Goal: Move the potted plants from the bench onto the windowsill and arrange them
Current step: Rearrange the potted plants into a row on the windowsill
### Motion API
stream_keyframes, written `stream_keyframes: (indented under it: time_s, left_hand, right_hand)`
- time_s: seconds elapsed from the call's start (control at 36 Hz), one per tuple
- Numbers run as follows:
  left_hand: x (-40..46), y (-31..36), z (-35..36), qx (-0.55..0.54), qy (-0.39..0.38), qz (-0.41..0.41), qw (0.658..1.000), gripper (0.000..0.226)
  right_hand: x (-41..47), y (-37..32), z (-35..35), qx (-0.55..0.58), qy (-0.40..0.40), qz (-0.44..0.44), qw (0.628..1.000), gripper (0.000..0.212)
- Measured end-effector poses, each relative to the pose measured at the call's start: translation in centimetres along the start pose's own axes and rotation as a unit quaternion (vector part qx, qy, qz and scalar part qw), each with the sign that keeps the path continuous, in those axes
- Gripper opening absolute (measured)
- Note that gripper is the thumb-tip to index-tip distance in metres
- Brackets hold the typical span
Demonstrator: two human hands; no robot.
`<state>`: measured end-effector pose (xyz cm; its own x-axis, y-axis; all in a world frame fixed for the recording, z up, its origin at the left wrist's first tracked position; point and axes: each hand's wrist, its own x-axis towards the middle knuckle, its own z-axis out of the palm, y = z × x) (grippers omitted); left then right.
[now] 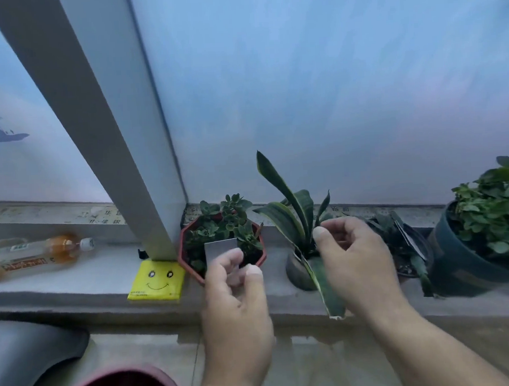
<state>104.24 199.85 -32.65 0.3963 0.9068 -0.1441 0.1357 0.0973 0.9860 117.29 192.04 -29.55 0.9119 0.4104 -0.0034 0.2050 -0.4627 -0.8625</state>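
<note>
Potted plants are standing in a row on the windowsill point(75, 279): a red octagonal pot point(188, 255), a snake plant point(296, 220), two darker pots; the left hand point(238, 297) is pinching a small grey card point(221, 249); the right hand point(354, 258) is curling loosely beside the snake plant's leaves, seemingly holding nothing.

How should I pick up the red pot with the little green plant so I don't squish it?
Hold the red pot by its sides, under the rim, one hand on each side. Its flat angled faces give your fingers a firm hold. Come from the front edge of the windowsill, low down, since the leaves fill the top and the window post stands close at its left.
</note>
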Motion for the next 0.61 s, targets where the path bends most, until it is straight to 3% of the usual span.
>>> stream_keyframes:
  time_s: [0.06,0.14,0.33,0.61]
  left_hand:
    - [-0.7,-0.5,2.1,-0.007,-0.061,-0.052,0.997,0.020]
    - [-1.1,-0.8,4.5,0.002,-0.115,-0.089,0.989,0.023]
    - [0.1,-2.9,6.0,0.036,-0.156,-0.119,0.980,0.047]
    - [3.4,-4.4,5.8,-0.038,-0.188,-0.172,0.966,0.057]
  right_hand:
    - [0.9,1.1,-1.5,-0.003,0.041,0.011,0.999,0.006]
    - [1.7,3.0,-2.6,-0.004,0.028,0.061,0.998,0.013]
    - [2.7,5.0,-3.3,-0.009,-0.050,0.150,0.987,0.039]
    - [5.1,5.0,-0.8,0.067,-0.075,0.198,0.975,0.043]
